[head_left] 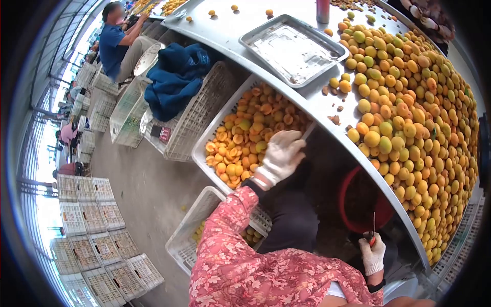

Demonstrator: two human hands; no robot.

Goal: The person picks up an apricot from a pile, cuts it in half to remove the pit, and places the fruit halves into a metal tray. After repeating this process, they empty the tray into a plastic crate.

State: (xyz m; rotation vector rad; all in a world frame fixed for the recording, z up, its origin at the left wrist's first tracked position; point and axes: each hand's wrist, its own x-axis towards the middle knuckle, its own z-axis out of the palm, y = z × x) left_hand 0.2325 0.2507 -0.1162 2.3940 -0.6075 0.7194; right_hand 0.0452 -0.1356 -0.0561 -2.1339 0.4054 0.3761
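My left hand (280, 157), in a white knit glove, is open with fingers stretched out over the edge of a white crate (201, 148). Apricot halves (240, 146) fill that crate, cut faces showing on many. Lower right, my gloved right hand (373, 256) is closed round the red and black handle of a small knife (372, 234), its thin blade pointing up. A pile of whole apricots (409, 128), orange to greenish, covers the right side of the metal table (327, 120).
A metal tray (291, 48) lies on the table near a red can (322, 11). Under the table edge is a red tub (353, 204). Another crate (186, 245) holds greenish fruit by my legs. Blue cloth (176, 77) drapes over crates; a person (113, 43) sits beyond. Stacked crates (97, 230) stand left.
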